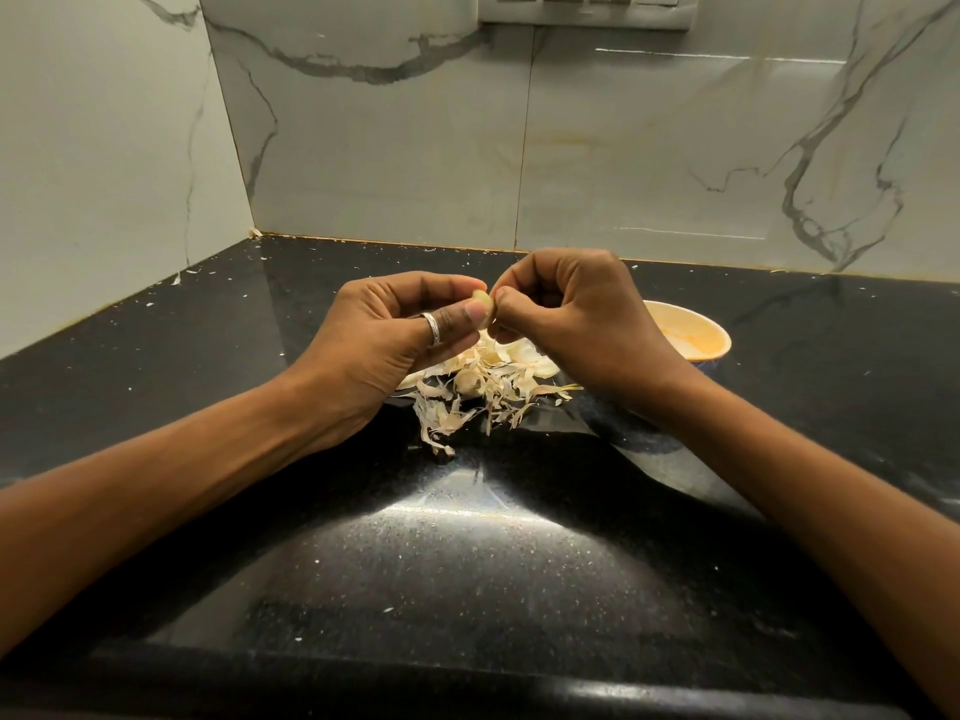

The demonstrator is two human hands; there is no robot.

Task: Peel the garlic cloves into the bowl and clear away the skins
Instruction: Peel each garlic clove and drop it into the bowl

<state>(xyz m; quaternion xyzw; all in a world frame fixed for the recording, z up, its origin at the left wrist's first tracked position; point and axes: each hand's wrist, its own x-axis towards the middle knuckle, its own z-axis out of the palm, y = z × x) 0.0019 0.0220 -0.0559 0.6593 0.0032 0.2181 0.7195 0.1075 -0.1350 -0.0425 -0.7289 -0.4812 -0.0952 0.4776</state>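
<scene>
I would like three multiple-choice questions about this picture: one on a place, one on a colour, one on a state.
1. Where is the bowl?
A. behind the right hand
B. left of the left hand
C. at the counter's front edge

2. What colour is the countertop?
A. white
B. black
C. wooden brown

3. How is the garlic clove now?
A. lying in the bowl
B. lying under the skins
C. held between both hands

Answers: 1 A, the right hand partly covers it; 2 B, dark speckled stone; 3 C, the left hand and right hand pinch it above the skin pile.
</scene>
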